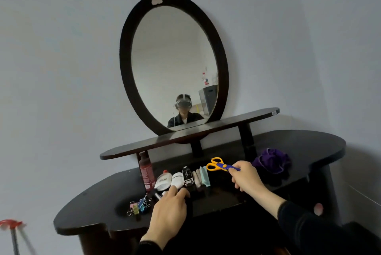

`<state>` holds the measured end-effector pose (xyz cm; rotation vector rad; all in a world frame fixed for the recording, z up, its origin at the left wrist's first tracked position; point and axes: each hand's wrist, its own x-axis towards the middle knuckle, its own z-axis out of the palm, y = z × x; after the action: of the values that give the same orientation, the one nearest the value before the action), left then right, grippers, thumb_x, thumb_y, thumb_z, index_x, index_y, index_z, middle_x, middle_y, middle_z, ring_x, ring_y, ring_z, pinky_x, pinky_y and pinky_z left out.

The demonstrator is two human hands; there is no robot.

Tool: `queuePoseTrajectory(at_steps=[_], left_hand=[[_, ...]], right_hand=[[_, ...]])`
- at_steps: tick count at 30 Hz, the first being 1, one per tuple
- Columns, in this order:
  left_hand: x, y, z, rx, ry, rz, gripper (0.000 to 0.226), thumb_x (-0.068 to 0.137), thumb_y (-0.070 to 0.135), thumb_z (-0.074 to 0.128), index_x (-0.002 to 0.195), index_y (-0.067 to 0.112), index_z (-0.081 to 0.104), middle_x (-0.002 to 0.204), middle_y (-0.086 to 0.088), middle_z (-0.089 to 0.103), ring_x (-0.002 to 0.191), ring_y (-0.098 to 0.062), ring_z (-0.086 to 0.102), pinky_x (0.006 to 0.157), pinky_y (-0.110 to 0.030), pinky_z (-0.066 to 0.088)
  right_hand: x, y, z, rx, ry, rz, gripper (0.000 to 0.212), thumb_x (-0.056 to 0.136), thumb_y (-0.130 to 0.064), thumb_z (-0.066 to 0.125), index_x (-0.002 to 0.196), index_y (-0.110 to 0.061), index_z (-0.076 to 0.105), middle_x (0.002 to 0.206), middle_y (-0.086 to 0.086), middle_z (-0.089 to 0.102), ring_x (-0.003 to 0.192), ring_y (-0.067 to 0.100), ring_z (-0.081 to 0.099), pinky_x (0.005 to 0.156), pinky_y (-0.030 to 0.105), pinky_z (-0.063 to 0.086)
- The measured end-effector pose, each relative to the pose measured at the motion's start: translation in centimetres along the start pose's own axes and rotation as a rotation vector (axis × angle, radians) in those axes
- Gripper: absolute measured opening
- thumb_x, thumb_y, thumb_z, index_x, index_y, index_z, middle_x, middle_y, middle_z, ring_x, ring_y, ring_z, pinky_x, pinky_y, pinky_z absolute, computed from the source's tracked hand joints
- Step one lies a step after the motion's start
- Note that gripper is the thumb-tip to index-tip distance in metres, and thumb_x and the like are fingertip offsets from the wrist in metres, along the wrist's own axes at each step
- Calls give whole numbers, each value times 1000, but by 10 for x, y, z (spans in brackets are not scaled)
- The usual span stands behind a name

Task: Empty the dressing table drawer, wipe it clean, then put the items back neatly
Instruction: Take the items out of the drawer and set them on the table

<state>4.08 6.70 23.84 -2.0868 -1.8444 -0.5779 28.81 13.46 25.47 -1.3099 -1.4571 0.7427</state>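
Note:
My right hand [245,175] pinches the blue blades of a pair of scissors [218,165] with orange handles, held just above the dark dressing table top [309,143]. My left hand [169,207] rests on the table, fingertips touching a white oval case [177,178]. Lined up beside it are a white tube with a red cap [162,179], a black and silver lighter-like item [188,176], beige sticks [197,176] and a pale green box [206,175]. Coloured binder clips [139,206] lie at the left. The drawer is not visible.
A dark red bottle [146,170] stands under the raised shelf [185,137]. A purple cloth [272,160] lies at the right of the top. The oval mirror [174,63] rises behind, against the wall. A red object on a stand [11,224] is at far left.

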Motion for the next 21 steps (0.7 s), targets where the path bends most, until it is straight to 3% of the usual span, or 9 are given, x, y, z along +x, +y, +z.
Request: queuePoseTrajectory(at_steps=[2,5,10,14,17,19,21], left_hand=[[-1,-3,5,-35,27,-7,31,98,30,37,122,40,53,109,17,44,98,-10,51,72,-26,36],[0,-8,11,-65,42,0,32,98,34,37,125,41,54,105,20,40,98,-6,50,71,-24,34],[-2,-9,13,-117,72,-2,37,98,35,42,132,39,56,108,16,41,102,-7,54,77,-25,41],[-8,-4,9,-118,94,-8,40,98,33,47,136,33,54,117,6,46,103,-22,58,80,-34,47],[-14,-1,9,-147,158,-17,37,97,35,50,133,28,54,115,3,47,98,-27,59,74,-36,45],[-20,0,10,-161,215,-18,36,96,37,52,131,28,54,114,3,46,93,-26,59,69,-33,44],[-28,2,11,-173,278,2,36,96,38,54,130,26,55,115,3,46,88,-23,60,66,-32,45]], right_hand=[[17,-1,10,-100,1,28,19,105,-23,47,98,-16,63,77,3,70,58,15,65,57,30,56],[31,-3,24,-375,15,-7,24,106,-31,43,103,-17,62,92,2,71,81,22,69,77,38,56],[27,-3,43,-743,-69,-179,25,102,-43,48,98,-21,58,90,-3,62,89,23,65,70,34,42],[11,-5,32,-577,-58,-153,26,96,-44,53,96,-20,64,103,3,70,103,30,66,75,33,45],[-11,-2,17,-371,-1,-136,14,94,-32,54,89,-25,66,93,-3,71,98,27,66,74,34,48],[-36,8,14,-390,90,-247,11,93,-28,56,90,-31,66,88,-10,70,90,20,65,69,34,46],[-66,27,18,-413,273,-495,12,90,-20,61,92,-27,70,88,-10,67,87,19,62,71,35,47]])
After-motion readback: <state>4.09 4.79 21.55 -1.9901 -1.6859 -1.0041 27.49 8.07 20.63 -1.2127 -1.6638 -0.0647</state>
